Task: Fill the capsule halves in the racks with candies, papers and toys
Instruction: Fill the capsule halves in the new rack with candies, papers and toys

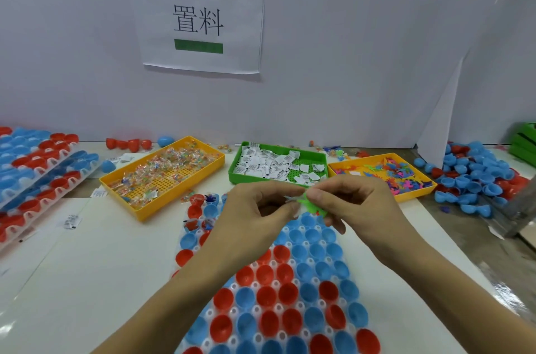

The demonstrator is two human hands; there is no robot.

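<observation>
Green plastic toy (310,204) is pinched between the fingertips of the left hand (255,208) and the right hand (353,203), held above the far rows of the clear rack of red and blue capsule halves (290,295). One piece should be separated and lowered into an unfilled half, judged best close over the cup.

Both hands (255,208) (348,206) raised, fingers seemingly pinching.

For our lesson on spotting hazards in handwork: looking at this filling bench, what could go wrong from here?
1. Both hands, left hand and right hand, pinch a small green toy above the rack; it could slip into an unintended capsule half.
2. A forearm resting across the rack might nudge its capsule halves.
</observation>
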